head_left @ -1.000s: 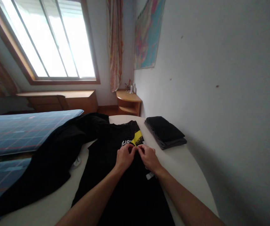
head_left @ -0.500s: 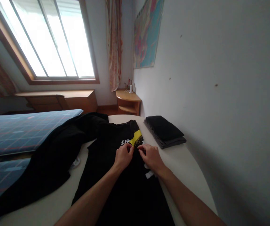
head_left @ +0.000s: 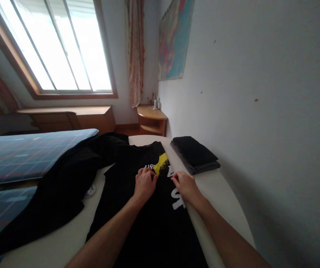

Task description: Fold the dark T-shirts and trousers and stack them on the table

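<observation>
Shirt [head_left: 151,223], one, printed, beneath curled left hand [head_left: 144,183] and right hand [head_left: 187,186] (can't tell if gripping); one folded stack [head_left: 195,152] beyond right

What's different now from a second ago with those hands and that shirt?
The hands have drawn apart: the left hand shifted slightly left, the right hand farther right. More white lettering shows on the black shirt. Whether either hand let go of cloth is unclear. The folded stack stayed put.
</observation>
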The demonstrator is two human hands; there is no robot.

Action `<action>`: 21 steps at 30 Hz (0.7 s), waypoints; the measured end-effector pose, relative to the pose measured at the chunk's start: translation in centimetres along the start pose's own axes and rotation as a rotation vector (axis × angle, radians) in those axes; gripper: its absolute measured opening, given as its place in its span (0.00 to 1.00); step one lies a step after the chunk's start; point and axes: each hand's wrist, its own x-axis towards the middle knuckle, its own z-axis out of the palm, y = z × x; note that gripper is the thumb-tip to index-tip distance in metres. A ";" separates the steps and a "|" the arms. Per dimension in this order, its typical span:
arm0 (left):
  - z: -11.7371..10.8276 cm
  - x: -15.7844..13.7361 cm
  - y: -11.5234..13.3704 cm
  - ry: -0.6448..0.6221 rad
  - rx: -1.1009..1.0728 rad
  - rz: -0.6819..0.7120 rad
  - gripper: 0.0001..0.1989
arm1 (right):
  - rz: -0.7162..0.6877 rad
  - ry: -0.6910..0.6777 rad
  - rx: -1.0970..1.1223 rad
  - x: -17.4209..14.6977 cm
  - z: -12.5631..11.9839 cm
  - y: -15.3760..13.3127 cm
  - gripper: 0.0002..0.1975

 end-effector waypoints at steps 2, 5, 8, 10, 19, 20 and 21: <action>0.0 -0.1 0.0 -0.011 0.005 0.001 0.06 | 0.014 0.005 0.020 0.0 -0.1 0.1 0.05; 0.0 -0.1 0.1 -0.038 -0.001 -0.008 0.05 | 0.020 0.019 0.046 0.0 -0.1 0.4 0.05; -0.1 -0.1 0.2 -0.055 -0.015 -0.041 0.05 | 0.024 0.032 0.043 0.0 0.0 0.7 0.06; -0.2 -0.1 0.3 -0.051 -0.017 -0.061 0.06 | 0.038 0.032 0.028 0.1 0.0 0.8 0.07; -0.4 -0.1 0.5 0.006 0.038 -0.049 0.08 | -0.252 0.045 -0.022 -1.2 0.2 -1.6 0.21; -0.4 -0.1 0.4 0.012 0.015 -0.040 0.11 | -0.308 -0.009 -0.010 -1.5 0.5 -1.9 0.25; -0.3 -0.1 0.3 0.019 -0.013 -0.024 0.14 | -0.349 -0.069 -0.005 -1.8 0.7 -2.1 0.29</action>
